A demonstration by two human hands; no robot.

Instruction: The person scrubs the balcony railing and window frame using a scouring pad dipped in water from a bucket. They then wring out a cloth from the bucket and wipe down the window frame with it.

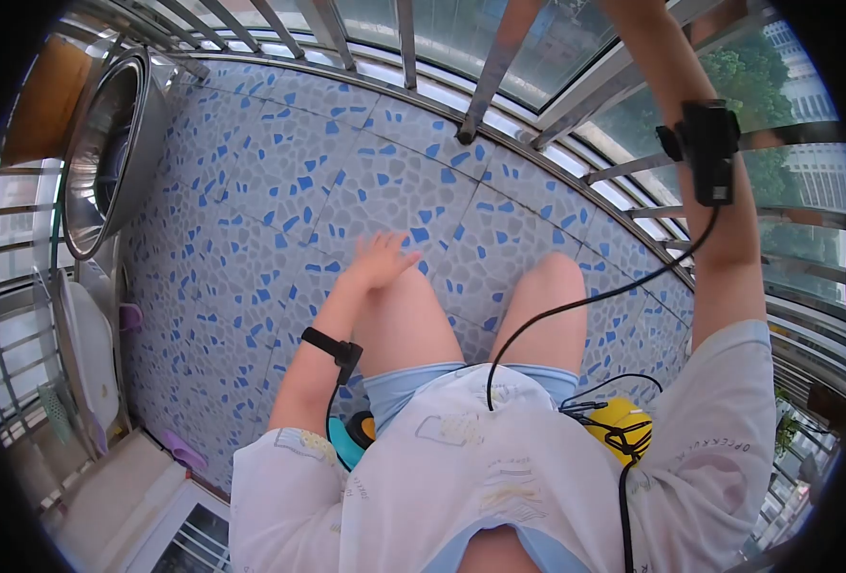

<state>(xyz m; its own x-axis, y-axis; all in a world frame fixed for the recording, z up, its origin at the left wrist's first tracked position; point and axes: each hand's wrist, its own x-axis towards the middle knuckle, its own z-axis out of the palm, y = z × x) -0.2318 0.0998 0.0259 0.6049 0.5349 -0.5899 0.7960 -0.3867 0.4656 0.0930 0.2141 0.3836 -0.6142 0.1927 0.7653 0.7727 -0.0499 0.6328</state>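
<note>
My left hand (381, 262) rests near my left knee, over the blue and grey patterned floor (251, 191). Its fingers are spread and slightly blurred, with nothing held. A black strap with a small device (339, 353) is on that forearm. My right arm stretches up past the metal railing (499, 67) at the top right, and its hand lies beyond the frame's upper edge. Another black device (707, 151) with a cable is strapped to the right forearm.
On the left, a large metal basin (112, 153) stands on its side by a brown board (50, 100) and a white basin (88, 353). Purple slippers (185, 450) lie on the floor. A yellow object (621, 430) wrapped in cable sits at my right side.
</note>
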